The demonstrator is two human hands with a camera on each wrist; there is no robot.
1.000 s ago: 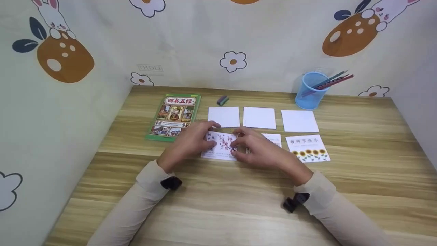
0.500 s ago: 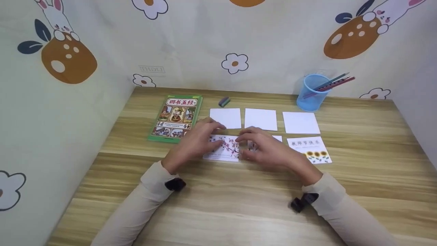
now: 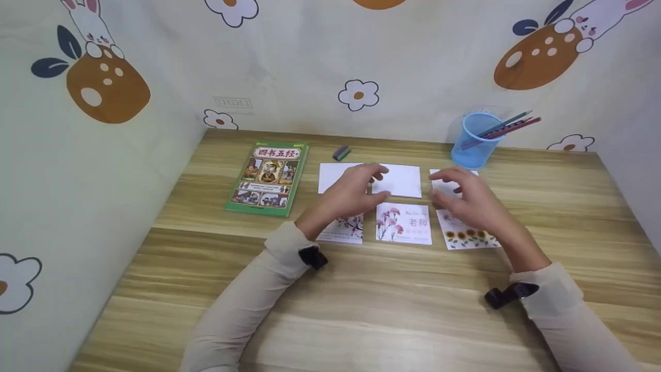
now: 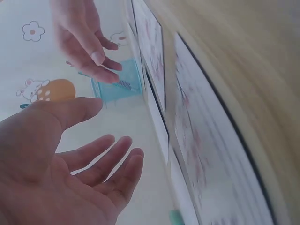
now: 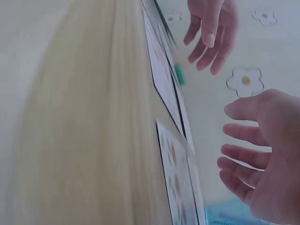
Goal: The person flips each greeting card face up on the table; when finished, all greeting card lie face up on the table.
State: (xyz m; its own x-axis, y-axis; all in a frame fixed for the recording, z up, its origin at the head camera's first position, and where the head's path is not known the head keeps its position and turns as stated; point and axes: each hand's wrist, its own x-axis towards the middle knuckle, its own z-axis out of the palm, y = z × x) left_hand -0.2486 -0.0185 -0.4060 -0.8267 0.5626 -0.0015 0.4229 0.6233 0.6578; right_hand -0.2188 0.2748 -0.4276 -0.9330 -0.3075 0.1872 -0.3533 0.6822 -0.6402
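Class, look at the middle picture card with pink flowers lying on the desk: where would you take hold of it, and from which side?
Pinch the near edge of the pink flower card, coming from the person's side. It lies flat, with cards close on either side and a blank card behind, so the near edge faces bare desk. Both hands hover open above.

Bright even light, soft shadows, head view sharp — wrist views blurred, steeply skewed, washed out

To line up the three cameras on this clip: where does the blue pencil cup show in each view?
Head: the blue pencil cup stands far right on the table, against the wall.
Left wrist: upper left of centre, a pale blue block.
Right wrist: only a blurred blue sliver at the bottom edge, right of centre.
Shared landmark: the green eraser.
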